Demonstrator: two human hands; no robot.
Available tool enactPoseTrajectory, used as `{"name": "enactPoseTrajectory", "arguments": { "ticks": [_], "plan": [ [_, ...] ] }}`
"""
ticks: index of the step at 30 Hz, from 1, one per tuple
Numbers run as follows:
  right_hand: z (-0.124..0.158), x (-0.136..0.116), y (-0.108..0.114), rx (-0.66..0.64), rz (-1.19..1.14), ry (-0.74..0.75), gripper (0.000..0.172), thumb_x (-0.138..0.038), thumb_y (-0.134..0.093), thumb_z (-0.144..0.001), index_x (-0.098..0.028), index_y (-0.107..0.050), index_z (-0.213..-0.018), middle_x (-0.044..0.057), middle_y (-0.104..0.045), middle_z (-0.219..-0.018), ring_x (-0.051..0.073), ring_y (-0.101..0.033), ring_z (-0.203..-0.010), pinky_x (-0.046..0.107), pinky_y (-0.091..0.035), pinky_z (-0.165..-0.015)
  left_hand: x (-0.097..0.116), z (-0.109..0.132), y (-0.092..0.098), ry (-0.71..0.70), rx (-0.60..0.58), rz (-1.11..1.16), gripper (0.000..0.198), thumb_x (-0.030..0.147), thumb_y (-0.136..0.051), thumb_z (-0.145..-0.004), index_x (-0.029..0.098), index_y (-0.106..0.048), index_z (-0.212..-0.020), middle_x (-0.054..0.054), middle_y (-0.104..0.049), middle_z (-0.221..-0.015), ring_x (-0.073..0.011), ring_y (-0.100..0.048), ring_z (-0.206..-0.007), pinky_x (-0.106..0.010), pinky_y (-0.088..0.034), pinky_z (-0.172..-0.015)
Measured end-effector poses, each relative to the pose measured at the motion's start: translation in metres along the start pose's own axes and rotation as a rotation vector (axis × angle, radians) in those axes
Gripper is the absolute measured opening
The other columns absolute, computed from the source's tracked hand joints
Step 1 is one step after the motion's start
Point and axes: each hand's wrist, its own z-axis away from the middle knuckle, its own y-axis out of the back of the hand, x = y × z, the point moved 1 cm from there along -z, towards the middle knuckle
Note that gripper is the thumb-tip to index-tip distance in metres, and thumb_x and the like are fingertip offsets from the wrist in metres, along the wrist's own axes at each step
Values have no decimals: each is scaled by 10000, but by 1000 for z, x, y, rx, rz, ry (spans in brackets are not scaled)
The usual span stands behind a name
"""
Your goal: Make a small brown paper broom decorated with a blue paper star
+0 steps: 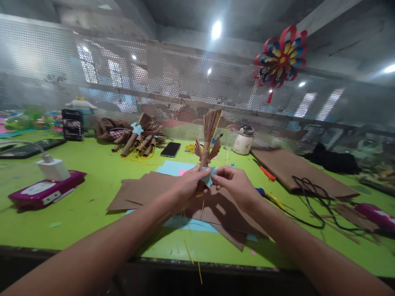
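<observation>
A rolled brown paper craft [212, 127] stands upright above the middle of the table, with a pleated fan at its top and two smaller pleated fans at its sides. My left hand [189, 183] is closed around its lower part. At the front of the roll lies a small light blue paper piece [208, 177], its exact shape partly hidden by fingers. My right hand [236, 186] pinches the right edge of this blue piece between thumb and forefinger. Yellow strings [186, 243] dangle below the craft. Under both hands are brown paper sheets [145, 189] over light blue sheets [188, 223].
Similar brown paper crafts [128, 144], one with a blue star, lie behind to the left, beside a black phone [170, 149]. To the right are a white bottle [243, 142], an orange-handled tool [267, 173], folded brown paper [296, 168] and black cable [311, 205]. A purple power bank [33, 197] sits left.
</observation>
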Motion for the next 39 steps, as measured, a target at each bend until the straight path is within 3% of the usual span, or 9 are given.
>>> {"name": "enactPoseTrajectory", "arguments": {
  "ticks": [6,11,19,26,31,39],
  "plan": [
    [1,9,5,-52,-309,-110,189,-291,-705,-645,-150,-614,-731,-1,-591,-687,93,-515,-598,249,-425,-612,1,-2,3,10,-9,48,210,295,-626,-733,130,-514,-798,-11,-536,-672,-52,-451,-498,-194,-322,-475],
    [3,14,11,-67,-398,-133,194,-276,-716,-644,-149,-628,-760,11,-604,-717,107,-535,-634,255,-429,-623,0,-2,2,32,-34,38,180,268,-615,-740,133,-510,-795,5,-514,-634,-44,-418,-469,-185,-269,-437],
    [3,18,14,-7,-313,-99,200,-297,-717,-635,-147,-636,-739,13,-608,-692,101,-512,-594,258,-408,-604,2,0,-1,25,40,27,162,250,-611,-743,153,-494,-801,31,-463,-616,-39,-393,-474,-162,-281,-432],
    [4,16,18,4,-244,-21,167,-303,-686,-670,-156,-628,-722,15,-590,-665,106,-504,-574,273,-417,-594,6,-2,1,-16,135,109,202,310,-552,-764,165,-432,-690,40,-426,-542,-52,-362,-452,-155,-249,-389],
    [7,9,17,-4,-242,-3,192,-317,-701,-650,-158,-625,-728,-5,-586,-652,96,-515,-569,263,-426,-594,5,-2,2,-32,210,49,46,142,-486,-663,159,-444,-656,37,-429,-510,-61,-370,-450,-165,-252,-392],
    [7,1,16,55,-69,107,171,-312,-660,-701,-150,-648,-753,-12,-595,-586,84,-499,-526,231,-408,-530,-3,-1,2,-64,254,-207,51,188,-435,-690,167,-460,-651,18,-453,-559,-91,-392,-499,-210,-309,-460]
  ]
}}
